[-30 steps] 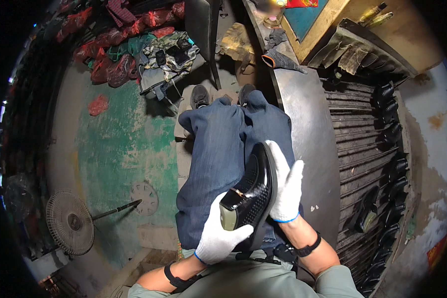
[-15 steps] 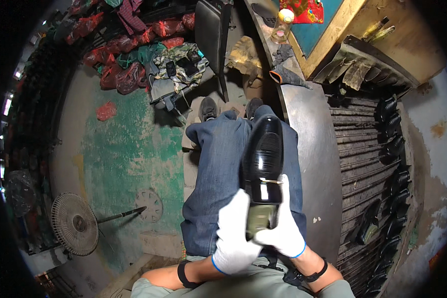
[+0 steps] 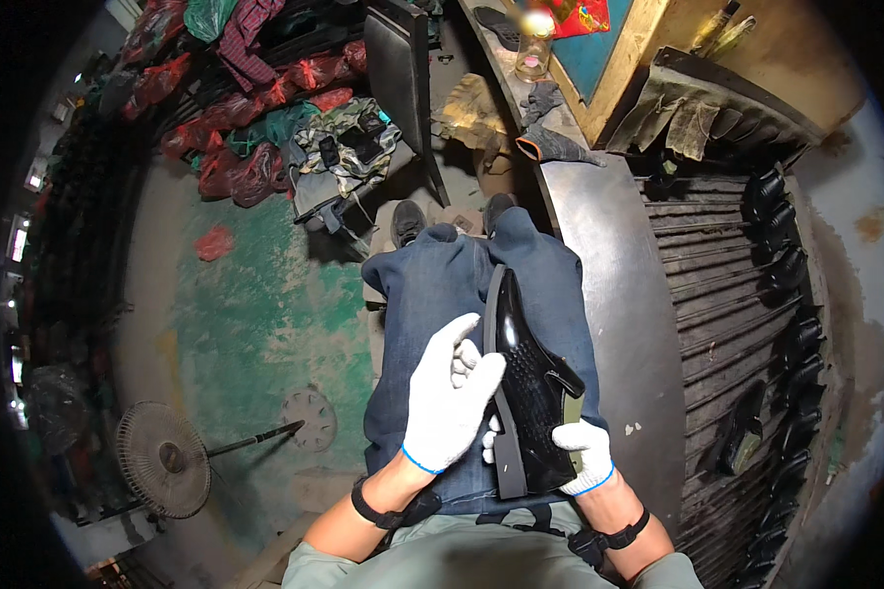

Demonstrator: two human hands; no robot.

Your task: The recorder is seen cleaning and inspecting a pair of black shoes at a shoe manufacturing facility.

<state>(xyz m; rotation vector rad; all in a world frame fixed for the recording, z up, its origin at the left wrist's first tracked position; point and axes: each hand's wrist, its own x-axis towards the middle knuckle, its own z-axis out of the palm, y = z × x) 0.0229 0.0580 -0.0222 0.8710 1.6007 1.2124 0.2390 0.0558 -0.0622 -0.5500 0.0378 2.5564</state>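
Note:
A glossy black leather shoe [image 3: 535,393] with a dark grey sole is turned on its side above my lap, toe pointing away. Olive-green lining shows at its opening. My right hand [image 3: 584,454], in a white knit glove, grips it near the heel, thumb by the opening. Its fingertips come out past the sole on the other side. Beside the sole is my left hand [image 3: 449,398], also gloved, with the index finger stretched and the other fingers loosely bent, nothing in them. Whether its thumb touches the sole I cannot tell.
To my right runs a metal-topped bench [image 3: 609,294], then a slatted rack [image 3: 707,344] with several black shoes along its far side. A dark glove [image 3: 560,147] and a glass jar [image 3: 533,54] sit farther up the bench. At left stands a fan [image 3: 164,458]; a black chair [image 3: 399,88] is ahead.
The shoe has turned from upper-up to its side, sole facing left, and come nearer me. My left hand has let go and moved left; my right hand still holds the heel end.

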